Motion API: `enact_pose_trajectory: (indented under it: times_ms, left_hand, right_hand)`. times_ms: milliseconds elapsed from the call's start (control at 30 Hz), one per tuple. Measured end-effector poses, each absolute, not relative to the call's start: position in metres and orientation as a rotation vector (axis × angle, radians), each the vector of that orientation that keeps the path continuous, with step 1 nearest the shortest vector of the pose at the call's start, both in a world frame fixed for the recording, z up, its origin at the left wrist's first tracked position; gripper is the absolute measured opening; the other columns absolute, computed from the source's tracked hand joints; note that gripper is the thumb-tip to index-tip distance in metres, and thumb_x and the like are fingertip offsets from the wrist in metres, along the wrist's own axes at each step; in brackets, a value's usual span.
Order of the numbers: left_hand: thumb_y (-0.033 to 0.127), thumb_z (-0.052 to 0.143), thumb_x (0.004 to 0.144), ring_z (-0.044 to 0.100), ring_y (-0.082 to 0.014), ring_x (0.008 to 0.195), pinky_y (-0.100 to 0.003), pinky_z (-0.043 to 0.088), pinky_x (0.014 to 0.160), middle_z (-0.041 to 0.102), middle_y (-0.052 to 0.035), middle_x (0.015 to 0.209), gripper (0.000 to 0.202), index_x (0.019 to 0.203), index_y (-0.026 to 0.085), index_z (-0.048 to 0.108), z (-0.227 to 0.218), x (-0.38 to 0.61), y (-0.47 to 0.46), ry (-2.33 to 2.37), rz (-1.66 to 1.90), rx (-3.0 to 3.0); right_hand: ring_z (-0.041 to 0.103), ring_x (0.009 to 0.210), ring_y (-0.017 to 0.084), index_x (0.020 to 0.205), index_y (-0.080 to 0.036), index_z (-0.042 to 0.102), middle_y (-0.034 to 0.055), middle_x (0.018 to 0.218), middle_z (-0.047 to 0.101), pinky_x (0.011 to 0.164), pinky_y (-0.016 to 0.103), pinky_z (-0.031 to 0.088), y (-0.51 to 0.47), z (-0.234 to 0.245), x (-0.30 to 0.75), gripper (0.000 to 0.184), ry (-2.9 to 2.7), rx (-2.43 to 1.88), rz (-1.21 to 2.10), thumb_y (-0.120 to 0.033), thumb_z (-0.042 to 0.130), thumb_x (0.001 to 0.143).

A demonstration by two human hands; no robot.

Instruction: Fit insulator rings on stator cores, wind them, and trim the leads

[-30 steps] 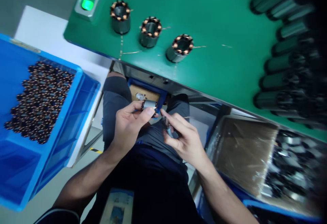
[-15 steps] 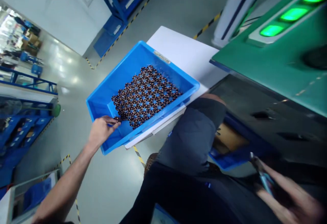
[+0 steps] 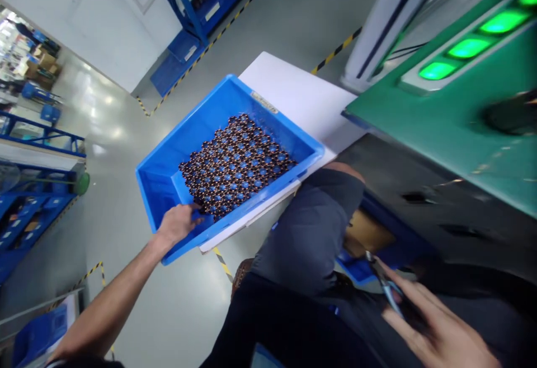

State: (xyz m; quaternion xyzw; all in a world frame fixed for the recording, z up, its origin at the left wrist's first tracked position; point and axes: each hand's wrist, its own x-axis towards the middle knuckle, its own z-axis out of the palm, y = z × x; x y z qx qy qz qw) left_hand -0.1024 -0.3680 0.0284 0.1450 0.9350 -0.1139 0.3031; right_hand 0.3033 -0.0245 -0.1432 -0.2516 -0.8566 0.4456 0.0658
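My left hand (image 3: 179,223) reaches into a blue bin (image 3: 165,155) at its near corner, fingers curled down at the edge of a packed layer of copper-wound stators (image 3: 237,164). Whether the fingers hold one is hidden. My right hand (image 3: 436,331) rests over my lap at the lower right, blurred, with a thin blue-handled tool (image 3: 388,287) gripped between its fingers.
The bin sits on a white stand (image 3: 302,97) left of a green workbench (image 3: 453,116) with lit green buttons (image 3: 467,48). A small blue tray with cardboard (image 3: 367,234) is under the bench by my knee. Blue racks (image 3: 25,211) stand across the grey floor.
My view swung left from the bench to the bin. My left hand left the stator held over my lap and reached into the bin; it has since pushed slightly deeper. My right hand stayed low.
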Motion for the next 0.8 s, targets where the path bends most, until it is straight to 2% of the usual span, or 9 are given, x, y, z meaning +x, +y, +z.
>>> enact_pose_trajectory:
  times_ms: [67,100,167,300,367,433,600,667,800]
  left_hand:
    - [0.045,0.075,0.109,0.086,-0.0428,0.119,-0.054,0.066,0.103,0.091,-0.0157,0.127,0.043,0.146,0.024,0.084,0.051,-0.090,-0.352,2.592,-0.231,0.472]
    - [0.051,0.072,0.111,0.085,-0.0403,0.120,-0.053,0.066,0.104,0.089,-0.0127,0.137,0.045,0.149,0.029,0.082,0.060,-0.083,-0.338,2.689,-0.121,0.557]
    - [0.055,0.083,0.104,0.086,-0.0345,0.112,-0.046,0.068,0.098,0.088,-0.0082,0.139,0.044,0.141,0.031,0.084,0.070,-0.068,-0.299,2.876,0.513,0.910]
    - [0.032,0.083,0.107,0.079,-0.0280,0.137,-0.043,0.063,0.119,0.082,-0.0074,0.147,0.040,0.144,0.027,0.071,0.067,-0.038,-0.170,2.474,1.288,1.449]
    - [0.029,0.075,0.110,0.069,-0.0295,0.154,-0.044,0.061,0.123,0.072,-0.0139,0.162,0.038,0.146,0.022,0.064,0.059,-0.029,-0.099,2.192,1.394,1.683]
    - [0.027,0.065,0.114,0.063,-0.0297,0.160,-0.044,0.059,0.125,0.067,-0.0163,0.166,0.033,0.146,0.020,0.061,0.051,-0.030,-0.041,2.088,1.238,1.830]
    - [0.035,0.071,0.112,0.077,-0.0306,0.124,-0.047,0.060,0.111,0.082,-0.0092,0.127,0.017,0.118,0.020,0.073,0.047,-0.053,0.020,2.159,0.819,1.997]
    - [0.037,0.075,0.110,0.077,-0.0290,0.113,-0.044,0.061,0.102,0.083,-0.0076,0.115,0.017,0.108,0.020,0.074,0.056,-0.051,0.012,2.176,0.891,2.051]
    - [0.032,0.084,0.105,0.077,-0.0224,0.098,-0.037,0.062,0.089,0.081,-0.0054,0.111,0.014,0.098,0.025,0.074,0.080,-0.006,-0.039,2.084,1.165,2.125]
  right_hand:
    - [0.091,0.100,0.030,0.157,-0.029,0.076,0.0104,0.125,0.089,0.078,0.035,0.074,-0.030,-0.133,0.301,0.052,-2.610,-0.718,1.339,-0.042,0.070,0.108]
    - [0.091,0.104,0.029,0.159,-0.027,0.075,0.0113,0.128,0.088,0.083,0.036,0.074,-0.032,-0.128,0.299,0.052,-2.607,-0.725,1.334,-0.040,0.067,0.110]
    - [0.089,0.115,0.029,0.160,-0.023,0.074,0.0135,0.135,0.086,0.094,0.038,0.074,-0.034,-0.116,0.294,0.052,-2.569,-0.802,1.318,-0.038,0.064,0.112]
    - [0.084,0.125,0.027,0.168,-0.023,0.068,0.0129,0.137,0.083,0.107,0.042,0.071,-0.036,-0.090,0.290,0.060,-2.521,-0.969,1.371,-0.030,0.065,0.109]
    - [0.082,0.123,0.026,0.171,-0.025,0.065,0.0110,0.132,0.081,0.110,0.041,0.069,-0.039,-0.078,0.296,0.064,-2.498,-1.028,1.434,-0.029,0.066,0.108]
    - [0.081,0.119,0.025,0.173,-0.026,0.064,0.0102,0.128,0.080,0.111,0.040,0.068,-0.045,-0.070,0.306,0.067,-2.475,-1.086,1.483,-0.028,0.066,0.106]
    - [0.079,0.128,0.029,0.169,-0.025,0.068,0.0125,0.132,0.081,0.113,0.044,0.067,-0.060,-0.077,0.334,0.064,-2.347,-1.205,1.492,-0.030,0.063,0.106]
    - [0.078,0.130,0.030,0.166,-0.026,0.071,0.0120,0.136,0.082,0.114,0.045,0.067,-0.068,-0.079,0.341,0.060,-2.254,-1.247,1.454,-0.033,0.065,0.106]
    - [0.080,0.117,0.027,0.168,-0.029,0.069,0.0099,0.131,0.084,0.112,0.044,0.066,-0.082,-0.053,0.343,0.056,-2.073,-1.270,1.380,-0.031,0.061,0.113]
